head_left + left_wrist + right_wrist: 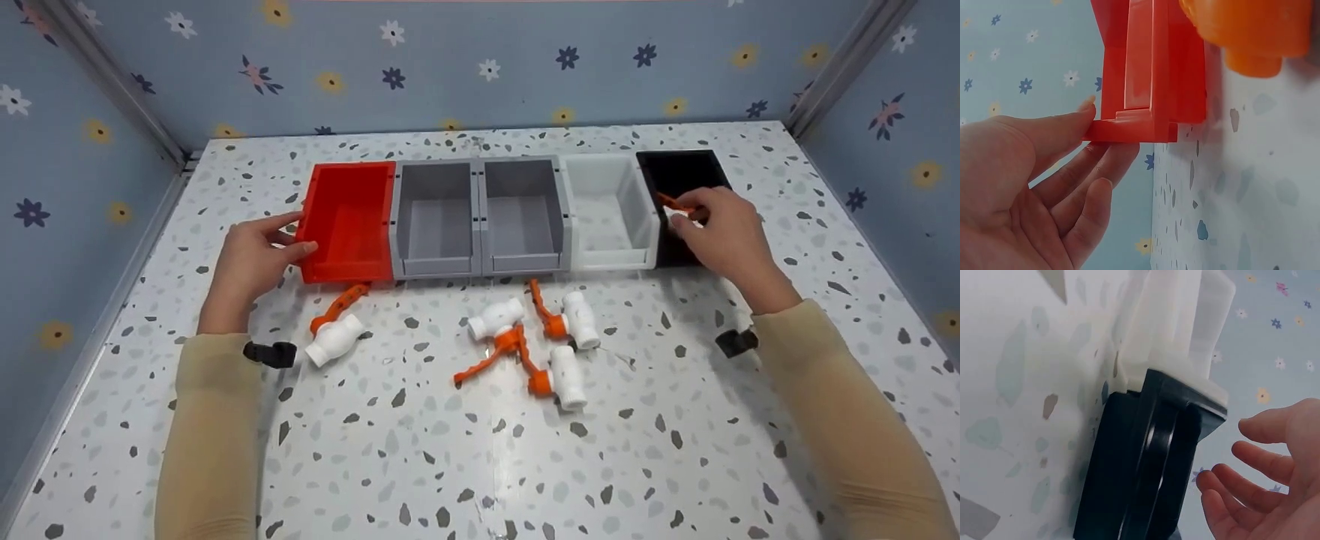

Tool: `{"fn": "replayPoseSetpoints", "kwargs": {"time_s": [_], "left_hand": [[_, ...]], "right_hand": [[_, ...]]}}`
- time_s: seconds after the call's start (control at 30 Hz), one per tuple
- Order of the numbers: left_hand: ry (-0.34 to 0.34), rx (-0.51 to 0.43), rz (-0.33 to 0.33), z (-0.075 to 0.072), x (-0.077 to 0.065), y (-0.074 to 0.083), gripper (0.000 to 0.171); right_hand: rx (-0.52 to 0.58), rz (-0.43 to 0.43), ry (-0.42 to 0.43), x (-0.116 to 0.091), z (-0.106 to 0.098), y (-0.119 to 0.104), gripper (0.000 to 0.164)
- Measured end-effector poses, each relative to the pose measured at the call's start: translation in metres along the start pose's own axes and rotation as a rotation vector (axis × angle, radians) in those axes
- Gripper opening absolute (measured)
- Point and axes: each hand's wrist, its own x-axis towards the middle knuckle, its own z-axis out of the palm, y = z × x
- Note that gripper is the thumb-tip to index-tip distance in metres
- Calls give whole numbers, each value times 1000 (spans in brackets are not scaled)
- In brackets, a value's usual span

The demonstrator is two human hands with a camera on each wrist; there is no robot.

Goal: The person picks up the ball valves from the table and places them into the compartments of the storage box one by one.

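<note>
At the left end of the bin row, my left hand (pixel 259 255) grips the side wall of the red bin (pixel 349 217), thumb and fingers on either side of it. My right hand (pixel 724 229) is over the black bin (pixel 682 169). In the right wrist view its fingers (pixel 1264 461) are loosely bent and apart, with nothing seen between them. A ball valve with an orange handle (pixel 673 201) shows beside the thumb at the black bin; the fingers partly cover it. In the left wrist view an orange valve part (pixel 1258 34) appears close up.
Two grey bins (pixel 439 266) and a white bin (pixel 611 259) stand between the red and black ones. In front lie several white ball valves with orange handles, one valve (pixel 335 339) near the red bin, others, such as this valve (pixel 568 379), grouped mid-table. Patterned walls (pixel 480 67) enclose the speckled table.
</note>
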Motion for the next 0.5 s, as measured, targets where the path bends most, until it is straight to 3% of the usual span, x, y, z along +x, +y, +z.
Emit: {"fn": "replayPoseSetpoints", "kwargs": {"time_s": [0.2, 0.5], "left_hand": [[2, 12, 15, -1, 1, -2, 63], [-19, 13, -11, -1, 1, 0, 64]], "right_hand": [[-17, -68, 43, -8, 1, -12, 32], [-40, -130, 24, -18, 5, -30, 30]]}}
